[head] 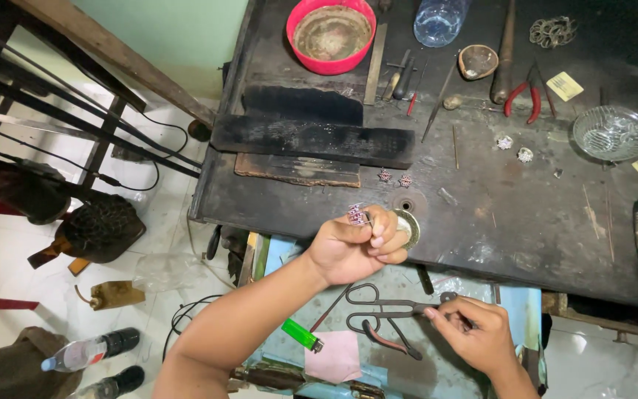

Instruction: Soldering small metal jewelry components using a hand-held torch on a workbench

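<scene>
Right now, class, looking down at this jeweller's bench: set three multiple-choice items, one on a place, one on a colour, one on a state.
1. Where does the green lighter lie?
A. in the red bowl
B. in the open drawer below the bench
C. on the floor

2. What colour are the handles of the pliers at the bench's back?
A. red
B. blue
C. yellow

3. What is the left hand doing?
A. resting flat
B. pinching a small pink-stoned piece
C. gripping a bottle

Answers: 1 B, it lies beside pink paper in the drawer; 2 A, both handles are red; 3 B, fingertips close on it.
</scene>
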